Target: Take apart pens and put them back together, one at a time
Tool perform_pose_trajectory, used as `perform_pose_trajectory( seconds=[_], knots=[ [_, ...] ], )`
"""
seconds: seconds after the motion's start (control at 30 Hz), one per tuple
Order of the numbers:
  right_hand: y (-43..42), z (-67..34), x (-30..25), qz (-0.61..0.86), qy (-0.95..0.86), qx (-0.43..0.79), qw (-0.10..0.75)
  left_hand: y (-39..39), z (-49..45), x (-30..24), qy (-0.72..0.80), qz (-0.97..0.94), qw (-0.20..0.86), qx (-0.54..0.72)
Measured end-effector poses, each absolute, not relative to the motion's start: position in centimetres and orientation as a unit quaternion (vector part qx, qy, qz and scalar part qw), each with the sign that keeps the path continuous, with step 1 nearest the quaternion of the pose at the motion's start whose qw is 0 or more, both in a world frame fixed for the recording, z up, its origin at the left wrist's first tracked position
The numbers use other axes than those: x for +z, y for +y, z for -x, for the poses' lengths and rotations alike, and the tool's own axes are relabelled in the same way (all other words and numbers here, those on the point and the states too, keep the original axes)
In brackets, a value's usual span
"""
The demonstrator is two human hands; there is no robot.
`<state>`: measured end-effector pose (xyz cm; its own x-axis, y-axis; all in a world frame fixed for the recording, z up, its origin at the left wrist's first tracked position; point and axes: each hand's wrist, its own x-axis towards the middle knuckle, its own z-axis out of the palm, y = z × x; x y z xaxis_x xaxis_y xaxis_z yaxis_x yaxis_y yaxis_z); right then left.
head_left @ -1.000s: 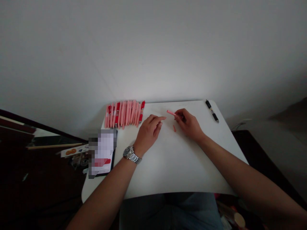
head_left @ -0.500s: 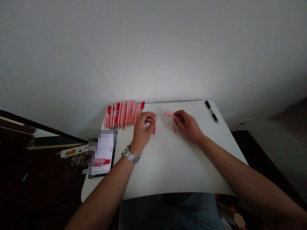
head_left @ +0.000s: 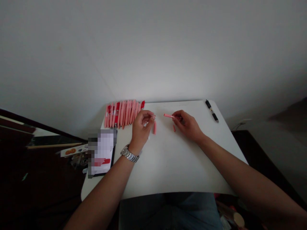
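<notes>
My right hand (head_left: 188, 125) is closed on a pink pen barrel (head_left: 168, 115), which points left toward my other hand. Thumb and fingertips of my left hand (head_left: 141, 129) pinch a thin, pale piece that is too small to name. A pink pen part (head_left: 154, 127) lies on the table just beside the left thumb. Below the held barrel rests a short pink cone-shaped pen tip (head_left: 174, 128), close to my right fingers. The two hands are apart, with a gap between the barrel and the pinched piece.
Several pink and red pens (head_left: 122, 113) lie side by side at the back left of the white table (head_left: 168, 169). A tablet or phone (head_left: 113, 159), its screen blurred, lies at the left edge. One black pen (head_left: 212, 111) is at the back right, near the wall.
My left hand has shifted slightly, showing more of the pink part beside its thumb. The barrel in my right hand has moved a little left and is held more level.
</notes>
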<state>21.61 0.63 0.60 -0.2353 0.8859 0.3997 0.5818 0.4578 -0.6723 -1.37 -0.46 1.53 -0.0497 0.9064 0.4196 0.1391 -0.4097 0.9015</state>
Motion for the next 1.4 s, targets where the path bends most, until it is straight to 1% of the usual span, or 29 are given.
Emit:
perform_pose_trajectory(
  seconds=[0.2, 0.53, 0.9, 0.97, 1.1, 1.4],
  knots=[
    [0.57, -21.55, 0.58, 0.472, -0.771, 0.195, 0.38, -0.76, 1.32, 1.52, 0.412, -0.614, 0.356, 0.572],
    [0.39, -21.32, 0.84, 0.457, -0.785, 0.189, 0.373, -0.83, 1.43, 1.26, 0.427, -0.69, 0.267, 0.52],
    [0.38, -21.26, 0.9, 0.445, -0.791, 0.193, 0.371, -0.91, 1.59, 2.0, 0.451, -0.734, 0.142, 0.488],
    [0.44, -21.28, 0.85, 0.444, -0.794, 0.191, 0.369, -0.97, 1.53, 1.95, 0.442, -0.736, 0.15, 0.491],
    [0.5, -21.3, 0.8, 0.434, -0.799, 0.193, 0.369, -1.0, 1.42, 1.77, 0.426, -0.721, 0.201, 0.508],
    [0.62, -21.28, 1.09, 0.394, -0.817, 0.188, 0.375, -1.08, 1.48, 2.2, 0.425, -0.727, 0.213, 0.496]
  ],
)
